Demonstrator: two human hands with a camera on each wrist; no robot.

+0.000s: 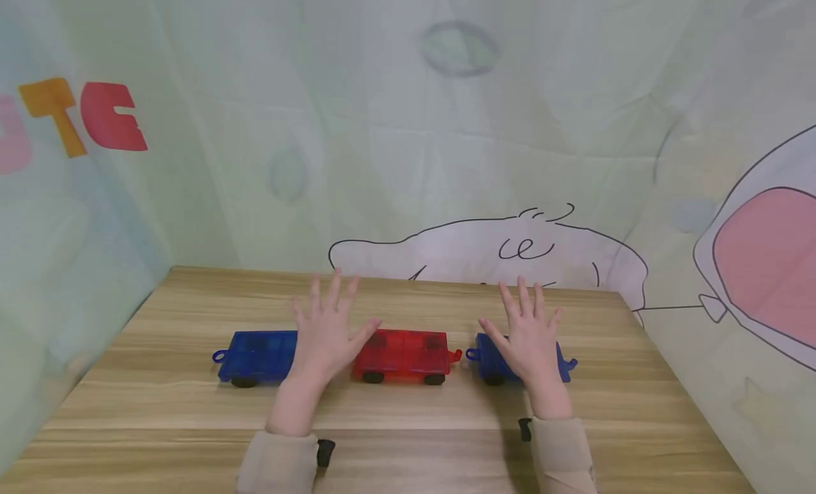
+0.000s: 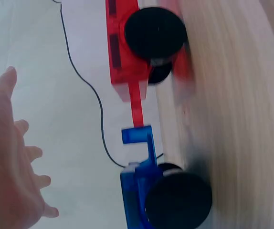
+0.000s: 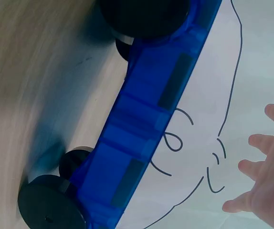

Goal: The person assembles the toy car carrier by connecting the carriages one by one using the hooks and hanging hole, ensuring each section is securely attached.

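Three toy train cars of see-through plastic on black wheels stand in a row. A blue car is on the left, a red car in the middle, a second blue car on the right. My left hand hovers with spread fingers in front of the gap between the left and red cars. In the left wrist view the blue hook and the red coupling meet; whether they are linked I cannot tell. Fingers spread, my right hand is over the right car, partly hiding it, and holds nothing.
The cars stand on a wood-grain table. A pale printed cloth hangs behind it and along both sides. Between the red car's hook and the right car's ring there is a small gap.
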